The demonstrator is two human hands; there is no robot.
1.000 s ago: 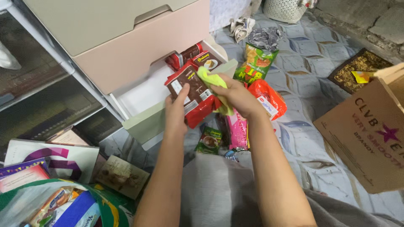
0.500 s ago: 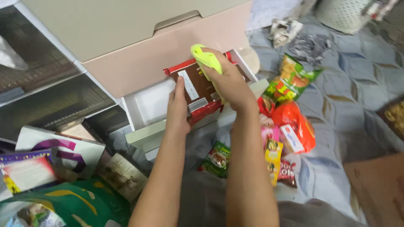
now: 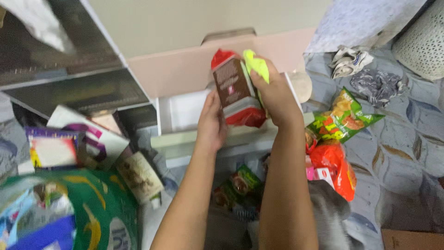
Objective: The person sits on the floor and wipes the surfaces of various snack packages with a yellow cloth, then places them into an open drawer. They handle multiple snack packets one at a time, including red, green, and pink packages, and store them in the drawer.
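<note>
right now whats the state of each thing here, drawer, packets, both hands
bottom drawer: pulled open
drawer above: shut
brown and red packet: held upright over the open drawer
left hand: grip on the packet's lower left side
right hand: grip on the packet's right side, yellow-green cloth in its fingers
green snack bag: lying flat on the floor
orange packet: lying on the floor

Single head-worn view, steeply downward, close above the open drawer (image 3: 185, 115).

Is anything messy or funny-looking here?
Yes. Snack packets, like the green chip bag and the orange packet, lie scattered on the quilt instead of in the open drawer. Crumpled wrappers lie near the white basket.
</note>
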